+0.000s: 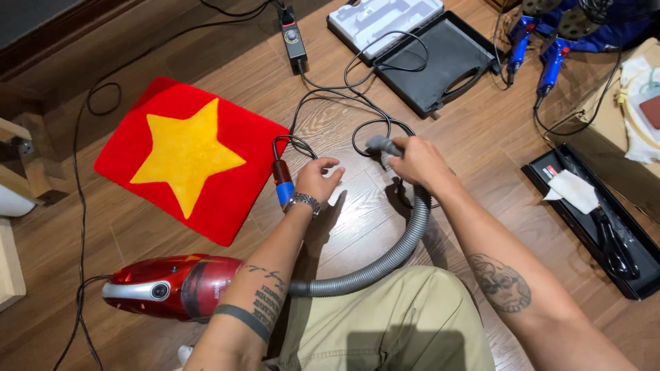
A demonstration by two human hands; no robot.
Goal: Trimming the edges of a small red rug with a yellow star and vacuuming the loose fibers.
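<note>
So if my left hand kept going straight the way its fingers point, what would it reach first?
Probably the grey hose nozzle held in your right hand. Your left hand points up-right toward it over bare wooden floor, though height is hard to judge.

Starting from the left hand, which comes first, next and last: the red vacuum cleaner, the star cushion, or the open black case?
From the left hand:
1. Star cushion, just beside the hand, on its left.
2. Red vacuum cleaner, lower left, by the person's forearm.
3. Open black case, far off at the top, past the tangled cords.
</note>
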